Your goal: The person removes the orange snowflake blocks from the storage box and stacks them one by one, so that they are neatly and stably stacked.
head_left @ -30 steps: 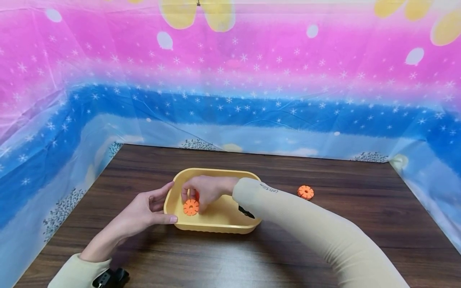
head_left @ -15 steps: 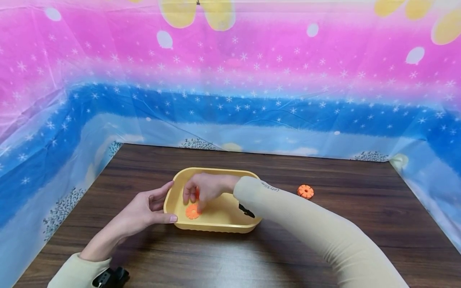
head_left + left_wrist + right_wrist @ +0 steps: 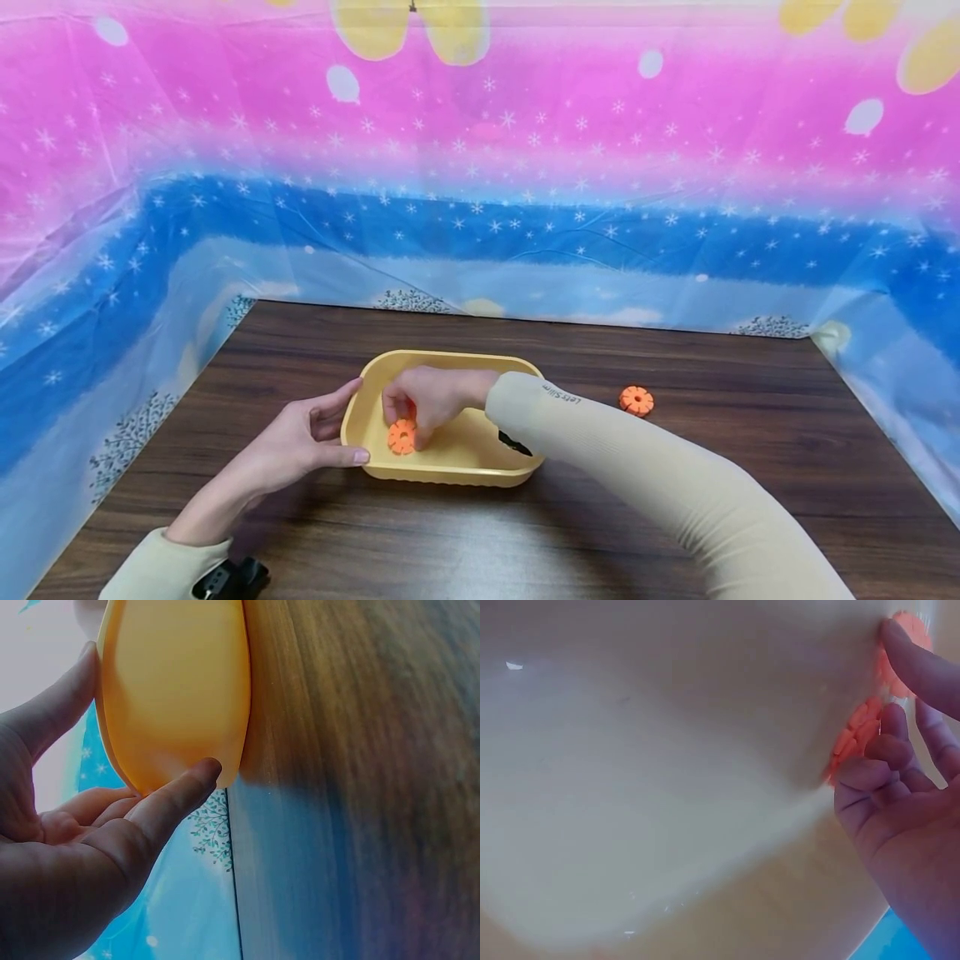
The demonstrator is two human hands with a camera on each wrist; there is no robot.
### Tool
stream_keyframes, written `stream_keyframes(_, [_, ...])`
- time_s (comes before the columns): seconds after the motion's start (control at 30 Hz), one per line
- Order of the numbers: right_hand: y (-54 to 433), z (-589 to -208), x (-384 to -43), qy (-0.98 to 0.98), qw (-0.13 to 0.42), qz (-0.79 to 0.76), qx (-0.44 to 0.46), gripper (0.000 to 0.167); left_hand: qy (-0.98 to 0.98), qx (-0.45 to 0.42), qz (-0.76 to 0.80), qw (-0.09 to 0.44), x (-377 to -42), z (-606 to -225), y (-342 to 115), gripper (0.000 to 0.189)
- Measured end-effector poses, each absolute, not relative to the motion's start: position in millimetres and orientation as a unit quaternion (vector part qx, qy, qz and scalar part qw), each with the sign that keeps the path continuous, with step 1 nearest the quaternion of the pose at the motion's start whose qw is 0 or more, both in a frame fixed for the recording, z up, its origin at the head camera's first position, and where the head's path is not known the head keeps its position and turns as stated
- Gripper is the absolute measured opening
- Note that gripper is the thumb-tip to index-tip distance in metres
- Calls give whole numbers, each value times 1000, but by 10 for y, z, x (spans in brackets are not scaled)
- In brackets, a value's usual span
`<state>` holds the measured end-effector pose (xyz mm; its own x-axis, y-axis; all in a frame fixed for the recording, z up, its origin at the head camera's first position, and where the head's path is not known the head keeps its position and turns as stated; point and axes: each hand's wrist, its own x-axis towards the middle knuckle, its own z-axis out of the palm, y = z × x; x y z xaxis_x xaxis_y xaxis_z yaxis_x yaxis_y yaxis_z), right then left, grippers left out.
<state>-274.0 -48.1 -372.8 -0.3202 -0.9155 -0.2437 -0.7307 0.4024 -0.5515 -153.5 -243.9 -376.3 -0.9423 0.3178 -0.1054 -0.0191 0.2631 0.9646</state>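
Note:
A yellow rectangular tub (image 3: 468,446) with rounded corners stands on the table. My left hand (image 3: 300,442) grips its left end, with the thumb at the near corner and the fingers at the far side; the left wrist view shows the same hand (image 3: 112,832) on the tub's end (image 3: 176,690). Inside the tub, my right hand (image 3: 431,400) pinches an orange notched disc (image 3: 402,436). In the right wrist view, the thumb of my right hand (image 3: 907,787) overlaps this disc (image 3: 905,656), and more orange notched pieces (image 3: 855,739) sit by the curled fingers.
A small stack of orange notched discs (image 3: 636,401) lies on the dark wood table (image 3: 720,392), right of the tub. My right sleeve (image 3: 637,467) passes over the tub's right end. A pink and blue patterned cloth (image 3: 525,208) encloses the table's back and sides.
The disc at my right fingertips lay flatter and a little nearer half a second ago; now its face is tilted up more. The left hand, the tub and the stack on the table stay in place.

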Motion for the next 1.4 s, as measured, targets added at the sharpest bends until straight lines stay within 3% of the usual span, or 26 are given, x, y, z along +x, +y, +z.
stream_keyframes(0.37, [-436,-3718,-2773,799,278,-186,-501,47,780,95,602,143,-1541,-3765,-2430,95])
stream_keyframes(0.77, [-382,-3676,-2784,786,273,-207,-514,37,779,95,604,142,-1541,-3775,-2430,95])
stream_keyframes(1.4, [-308,-3565,-2869,758,297,-338,-472,41,784,90,596,147,-1528,-3754,-2441,94])
